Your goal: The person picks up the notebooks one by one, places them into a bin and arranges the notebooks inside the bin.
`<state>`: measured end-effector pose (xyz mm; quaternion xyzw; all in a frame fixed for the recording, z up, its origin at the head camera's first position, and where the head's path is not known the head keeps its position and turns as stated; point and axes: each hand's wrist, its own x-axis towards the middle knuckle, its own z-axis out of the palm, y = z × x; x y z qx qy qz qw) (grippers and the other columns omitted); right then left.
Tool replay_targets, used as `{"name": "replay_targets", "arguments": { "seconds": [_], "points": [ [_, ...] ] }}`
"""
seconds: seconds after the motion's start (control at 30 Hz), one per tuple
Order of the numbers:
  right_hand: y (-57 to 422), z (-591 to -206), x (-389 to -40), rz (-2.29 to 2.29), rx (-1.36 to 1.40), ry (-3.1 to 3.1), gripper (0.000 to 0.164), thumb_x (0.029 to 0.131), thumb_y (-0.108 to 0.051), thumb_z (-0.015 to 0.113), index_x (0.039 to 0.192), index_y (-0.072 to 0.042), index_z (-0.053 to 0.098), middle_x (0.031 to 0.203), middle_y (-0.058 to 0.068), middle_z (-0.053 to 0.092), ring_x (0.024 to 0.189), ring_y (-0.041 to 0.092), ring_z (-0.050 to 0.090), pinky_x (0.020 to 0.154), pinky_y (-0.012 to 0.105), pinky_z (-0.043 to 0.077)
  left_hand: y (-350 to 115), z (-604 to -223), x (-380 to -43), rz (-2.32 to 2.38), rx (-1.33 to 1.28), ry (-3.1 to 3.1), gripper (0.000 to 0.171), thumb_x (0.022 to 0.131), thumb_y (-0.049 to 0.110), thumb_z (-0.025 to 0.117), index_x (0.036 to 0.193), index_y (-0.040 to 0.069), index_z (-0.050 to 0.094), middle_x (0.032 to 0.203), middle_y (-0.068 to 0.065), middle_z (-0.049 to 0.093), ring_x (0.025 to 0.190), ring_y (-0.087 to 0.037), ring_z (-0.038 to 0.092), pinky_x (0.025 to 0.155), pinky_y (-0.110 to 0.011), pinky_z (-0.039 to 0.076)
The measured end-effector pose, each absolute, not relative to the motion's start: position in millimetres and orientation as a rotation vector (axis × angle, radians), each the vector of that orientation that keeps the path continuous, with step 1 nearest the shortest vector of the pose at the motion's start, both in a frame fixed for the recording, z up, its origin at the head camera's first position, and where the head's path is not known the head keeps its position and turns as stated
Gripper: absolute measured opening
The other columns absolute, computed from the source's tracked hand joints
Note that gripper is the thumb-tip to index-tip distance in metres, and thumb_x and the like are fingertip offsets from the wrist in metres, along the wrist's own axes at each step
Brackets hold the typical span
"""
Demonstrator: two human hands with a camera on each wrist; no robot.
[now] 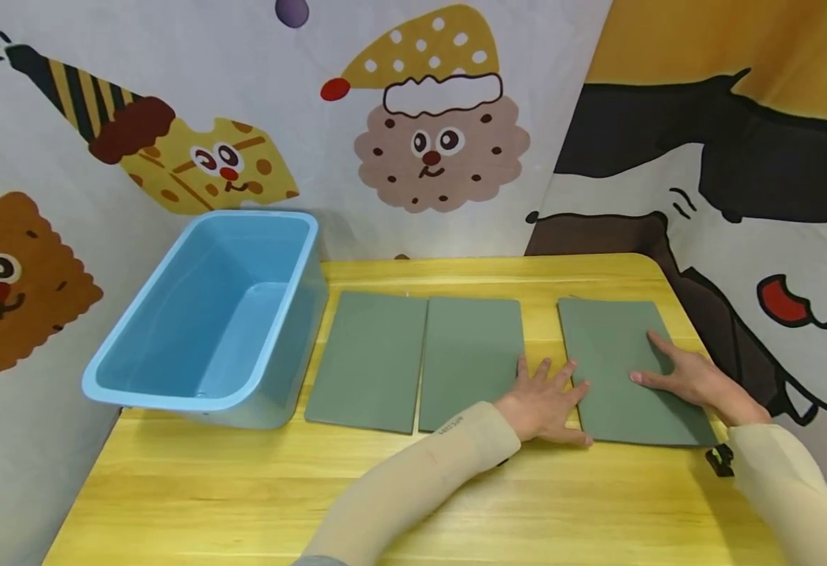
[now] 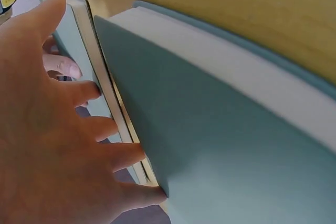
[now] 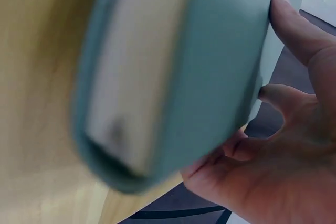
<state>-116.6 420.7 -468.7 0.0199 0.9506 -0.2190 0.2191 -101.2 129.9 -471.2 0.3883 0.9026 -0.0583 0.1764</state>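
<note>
Three green hardcover books lie side by side: a left book (image 1: 369, 362), a middle book (image 1: 470, 346) and a right book (image 1: 608, 365). My left hand (image 1: 542, 401) is spread out between the middle and right books, its little finger close to the middle book's edge and other fingertips at the right book's left edge. My right hand (image 1: 696, 385) holds the right book by its outer edge. Its thumb and forefinger lie on the cover, while the other fingers (image 3: 210, 174) curl at the edge, partly hidden. The white pages show in both wrist views.
A deep light-blue plastic tub (image 1: 272, 377) stands at the left of the yellow wooden table (image 1: 456, 503). Behind the table hangs a cloth (image 1: 244, 47) printed with cartoon figures. The right book lies close to the table's right edge.
</note>
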Motion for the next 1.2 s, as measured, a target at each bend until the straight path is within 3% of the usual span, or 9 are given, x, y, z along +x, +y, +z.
{"name": "replay_targets", "arguments": {
  "seconds": [0.5, 0.77, 0.83, 0.93, 1.0, 1.03, 1.07, 1.17, 1.2],
  "points": [
    [429, -467, -105, -0.875, 0.015, 2.551, 0.115, 0.098, -0.044, 0.071, 0.160, -0.001, -0.015, 0.153, 0.053, 0.002, 0.131, 0.068, 0.030, 0.096, 0.074, 0.038, 132, -473, -100, -0.184, 1.058, 2.585, 0.087, 0.086, 0.089, 0.042, 0.162, 0.052, 0.021, 0.172, 0.015, 0.010, 0.156, -0.021, 0.023, 0.120, -0.060, 0.026],
    [428, -449, -95, -1.071, 0.004, 2.587, 0.097, 0.104, -0.027, 0.065, 0.165, -0.007, -0.008, 0.159, 0.047, 0.001, 0.117, 0.055, 0.051, 0.070, 0.038, 0.058, 131, -466, -102, -0.110, 1.021, 2.605, 0.076, 0.092, 0.085, 0.035, 0.160, 0.051, 0.030, 0.171, 0.016, 0.015, 0.157, -0.025, 0.021, 0.117, -0.062, 0.030],
    [424, -444, -93, -1.107, 0.007, 2.608, 0.095, 0.104, -0.028, 0.065, 0.166, -0.012, -0.005, 0.164, 0.041, 0.001, 0.128, 0.058, 0.044, 0.076, 0.037, 0.057, 127, -464, -103, -0.087, 1.015, 2.616, 0.076, 0.092, 0.085, 0.033, 0.160, 0.050, 0.031, 0.171, 0.016, 0.016, 0.157, -0.025, 0.020, 0.117, -0.062, 0.031],
    [415, -440, -86, -1.228, 0.015, 2.631, 0.092, 0.104, -0.029, 0.065, 0.168, -0.021, -0.001, 0.170, 0.026, -0.003, 0.148, 0.058, 0.018, 0.110, 0.053, 0.042, 115, -462, -104, -0.053, 1.015, 2.645, 0.078, 0.093, 0.085, 0.031, 0.160, 0.047, 0.032, 0.171, 0.013, 0.018, 0.157, -0.025, 0.021, 0.117, -0.061, 0.032],
    [410, -440, -79, -1.291, 0.045, 2.633, 0.090, 0.104, -0.030, 0.065, 0.168, -0.029, 0.001, 0.172, 0.021, -0.004, 0.154, 0.045, 0.014, 0.114, 0.046, 0.040, 104, -462, -105, -0.014, 1.023, 2.678, 0.077, 0.095, 0.083, 0.029, 0.162, 0.043, 0.032, 0.172, 0.011, 0.019, 0.157, -0.026, 0.022, 0.116, -0.061, 0.033],
    [409, -440, -75, -1.338, 0.060, 2.626, 0.089, 0.105, -0.029, 0.065, 0.167, -0.033, 0.002, 0.172, 0.020, -0.004, 0.154, 0.036, 0.020, 0.112, 0.037, 0.043, 98, -462, -106, 0.014, 1.027, 2.698, 0.077, 0.097, 0.081, 0.029, 0.162, 0.041, 0.032, 0.172, 0.009, 0.019, 0.156, -0.027, 0.023, 0.116, -0.060, 0.034],
    [407, -440, -72, -1.393, 0.075, 2.614, 0.088, 0.105, -0.027, 0.064, 0.167, -0.035, 0.003, 0.172, 0.019, -0.004, 0.150, 0.026, 0.029, 0.110, 0.038, 0.046, 91, -461, -107, 0.051, 1.032, 2.721, 0.076, 0.098, 0.078, 0.031, 0.163, 0.038, 0.032, 0.171, 0.007, 0.021, 0.156, -0.027, 0.025, 0.116, -0.060, 0.035],
    [404, -438, -61, -1.525, 0.137, 2.580, 0.086, 0.105, -0.022, 0.063, 0.166, -0.041, 0.005, 0.174, 0.012, 0.004, 0.119, -0.004, 0.046, 0.074, 0.017, 0.056, 70, -457, -110, 0.164, 1.055, 2.795, 0.072, 0.103, 0.071, 0.034, 0.163, 0.030, 0.034, 0.170, 0.001, 0.025, 0.154, -0.030, 0.029, 0.115, -0.059, 0.037],
    [403, -437, -58, -1.613, 0.154, 2.546, 0.086, 0.105, -0.018, 0.063, 0.166, -0.042, 0.007, 0.174, 0.006, 0.005, 0.113, -0.010, 0.046, 0.073, 0.019, 0.057, 63, -455, -110, 0.199, 1.063, 2.822, 0.072, 0.104, 0.069, 0.036, 0.163, 0.028, 0.036, 0.170, -0.001, 0.028, 0.153, -0.031, 0.032, 0.115, -0.059, 0.037]
  ]
}}
